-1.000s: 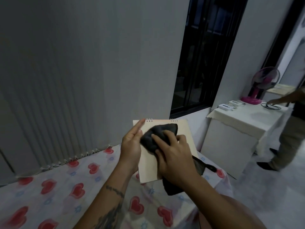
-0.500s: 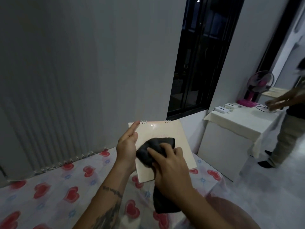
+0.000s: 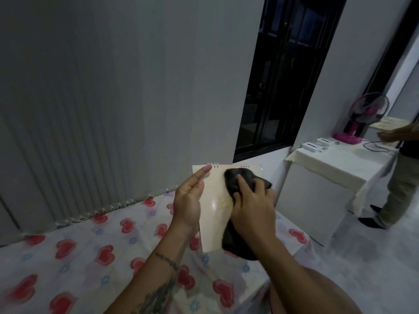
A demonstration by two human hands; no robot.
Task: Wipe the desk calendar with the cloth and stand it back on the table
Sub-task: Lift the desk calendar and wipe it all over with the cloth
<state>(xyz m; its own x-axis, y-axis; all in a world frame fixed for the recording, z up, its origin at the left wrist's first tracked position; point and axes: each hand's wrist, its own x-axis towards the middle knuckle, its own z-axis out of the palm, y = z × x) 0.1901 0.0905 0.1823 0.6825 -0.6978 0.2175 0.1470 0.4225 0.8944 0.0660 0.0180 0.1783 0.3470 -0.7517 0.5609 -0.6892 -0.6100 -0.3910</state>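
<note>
A cream desk calendar with a wire spiral along its top is held up in the air above the table, its glossy face towards me. My left hand grips its left edge, fingers pointing up to the spiral. My right hand presses a dark cloth against the upper right of the face. The cloth's loose end hangs below my right wrist and hides the calendar's lower right corner.
The table wears a white cover printed with red hearts and stands against a wall with vertical blinds. To the right is a white cabinet with a pink fan and small boxes. A person stands beside it.
My right hand has slid the cloth from the middle of the calendar's face up towards its top right. My left hand keeps its hold on the left edge.
</note>
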